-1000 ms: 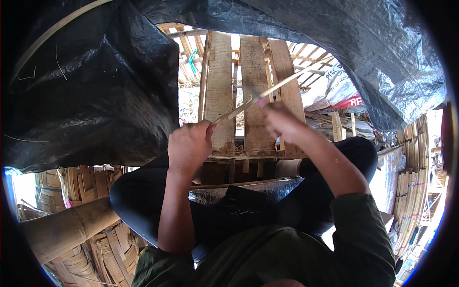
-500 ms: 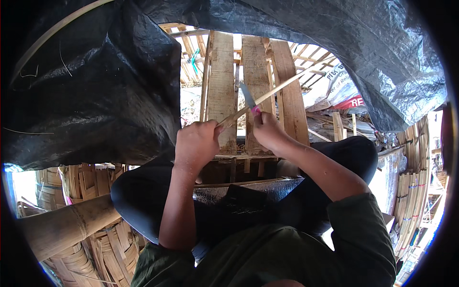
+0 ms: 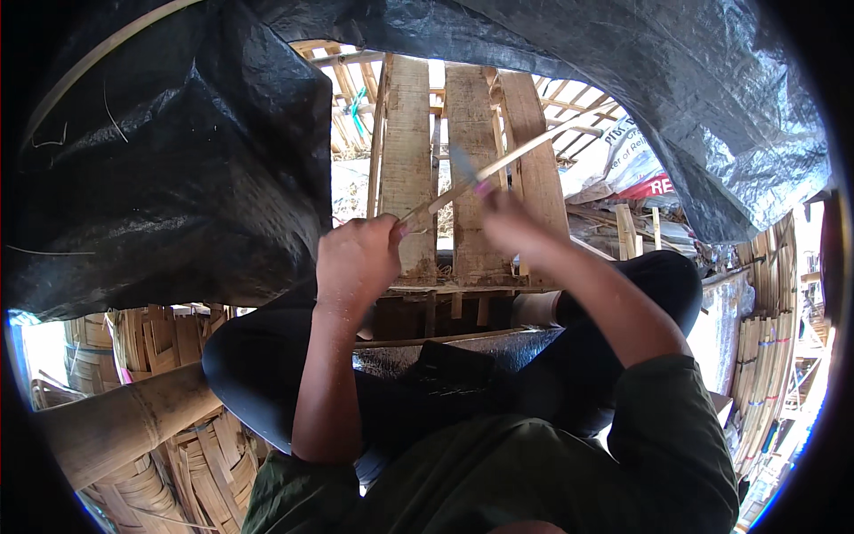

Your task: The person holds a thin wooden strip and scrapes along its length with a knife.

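Note:
My left hand [image 3: 358, 260] is closed around the near end of a long, thin bamboo strip [image 3: 532, 145], which slants up to the far right. My right hand [image 3: 512, 221], smeared by motion, grips a knife with a pink handle [image 3: 483, 188]. The grey knife blade [image 3: 462, 164] points up and to the left, crossing the strip around its middle; whether the edge touches it I cannot tell. Beneath both hands lie rough wooden planks [image 3: 407, 142] with gaps between them.
Black plastic sheeting [image 3: 178, 169] hangs at the left and across the far side. A thick bamboo pole [image 3: 133, 414] lies at the lower left, near woven bamboo pieces [image 3: 218, 458]. Bundled bamboo slats [image 3: 761, 383] stand at the right. A white and red sack [image 3: 623, 165] lies at the far right.
My right hand and the knife have shifted slightly right and away from me along the strip. My left hand has moved a little left, still holding the strip.

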`<state>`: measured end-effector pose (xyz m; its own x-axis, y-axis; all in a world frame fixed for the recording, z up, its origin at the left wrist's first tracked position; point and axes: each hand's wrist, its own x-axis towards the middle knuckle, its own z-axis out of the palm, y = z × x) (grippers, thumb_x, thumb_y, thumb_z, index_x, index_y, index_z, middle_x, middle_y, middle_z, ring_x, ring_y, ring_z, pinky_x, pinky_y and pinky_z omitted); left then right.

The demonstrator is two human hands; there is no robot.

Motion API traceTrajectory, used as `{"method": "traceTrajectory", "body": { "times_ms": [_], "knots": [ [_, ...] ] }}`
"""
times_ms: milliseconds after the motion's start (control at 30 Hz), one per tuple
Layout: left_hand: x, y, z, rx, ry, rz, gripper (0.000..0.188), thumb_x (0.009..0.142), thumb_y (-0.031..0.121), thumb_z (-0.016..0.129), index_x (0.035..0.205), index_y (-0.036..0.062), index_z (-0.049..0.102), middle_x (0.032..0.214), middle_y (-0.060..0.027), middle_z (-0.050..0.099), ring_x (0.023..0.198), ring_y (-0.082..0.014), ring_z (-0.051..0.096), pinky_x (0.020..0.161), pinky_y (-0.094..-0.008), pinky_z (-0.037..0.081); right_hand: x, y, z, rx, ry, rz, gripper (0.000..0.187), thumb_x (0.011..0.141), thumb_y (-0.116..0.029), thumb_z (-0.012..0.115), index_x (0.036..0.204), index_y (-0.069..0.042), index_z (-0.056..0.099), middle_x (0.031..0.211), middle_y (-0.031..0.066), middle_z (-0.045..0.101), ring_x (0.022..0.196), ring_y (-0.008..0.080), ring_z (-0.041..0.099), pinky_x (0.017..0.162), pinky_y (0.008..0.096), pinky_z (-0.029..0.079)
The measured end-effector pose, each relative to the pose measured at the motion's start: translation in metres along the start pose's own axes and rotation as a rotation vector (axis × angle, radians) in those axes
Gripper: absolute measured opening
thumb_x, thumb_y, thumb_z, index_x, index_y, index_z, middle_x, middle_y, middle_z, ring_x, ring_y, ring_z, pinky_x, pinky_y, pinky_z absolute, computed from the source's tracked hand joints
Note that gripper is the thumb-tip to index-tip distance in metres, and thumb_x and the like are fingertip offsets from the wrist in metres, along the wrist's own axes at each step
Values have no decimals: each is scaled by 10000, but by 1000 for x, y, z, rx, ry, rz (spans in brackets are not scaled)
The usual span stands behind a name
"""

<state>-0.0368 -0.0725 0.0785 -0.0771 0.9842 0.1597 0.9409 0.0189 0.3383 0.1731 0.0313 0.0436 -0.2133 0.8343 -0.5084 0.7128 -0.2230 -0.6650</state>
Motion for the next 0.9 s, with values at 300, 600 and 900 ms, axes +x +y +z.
{"method": "traceTrajectory", "body": {
  "times_ms": [300, 600, 900],
  "knots": [
    [2, -1, 10, -8, -27, 2, 205, 916, 243, 630, 776, 95, 658, 655, -131, 653, 652, -345, 672, 599, -444, 531, -12, -7, 13, 128, 18, -5, 416, 1074, -406, 327, 1000, -22, 470, 574, -17, 403, 383, 96, 381, 356, 286, 343],
    [6, 2, 13, 51, -4, 40, 213, 928, 252, 621, 779, 103, 654, 633, -132, 645, 621, -338, 673, 582, -442, 534, -27, -20, 7, 49, -233, -64, 448, 1074, -429, 302, 1012, -11, 450, 593, -20, 412, 395, 97, 375, 345, 295, 318],
    [5, 12, 16, 18, 33, 110, 208, 926, 256, 622, 784, 108, 653, 623, -133, 637, 608, -339, 667, 565, -438, 525, -46, -35, 5, 47, -293, -61, 454, 1075, -417, 307, 1115, 10, 454, 561, -21, 419, 399, 111, 430, 335, 300, 359]
  ]
}}
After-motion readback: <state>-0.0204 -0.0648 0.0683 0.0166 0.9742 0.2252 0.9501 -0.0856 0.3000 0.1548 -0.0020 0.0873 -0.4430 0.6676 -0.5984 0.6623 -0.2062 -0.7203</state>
